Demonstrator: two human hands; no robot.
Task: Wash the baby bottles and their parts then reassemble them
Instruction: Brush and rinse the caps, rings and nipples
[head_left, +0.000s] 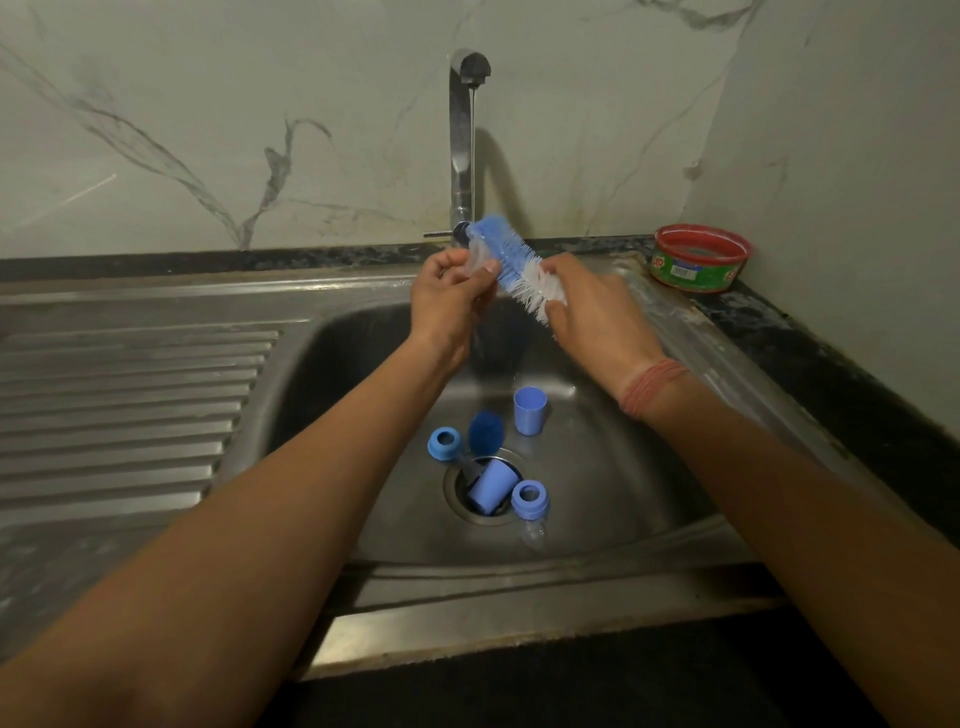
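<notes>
risked dropping the slick clear teat (475, 258) pinched in left hand (451, 297) while right hand (592, 312) gripped brush (511, 265).

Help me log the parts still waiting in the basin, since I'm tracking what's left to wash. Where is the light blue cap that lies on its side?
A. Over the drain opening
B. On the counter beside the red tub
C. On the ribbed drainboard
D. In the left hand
A: the tipped light blue cap lies across the drain opening at the bottom of the sink, between the two blue collar rings.
</notes>
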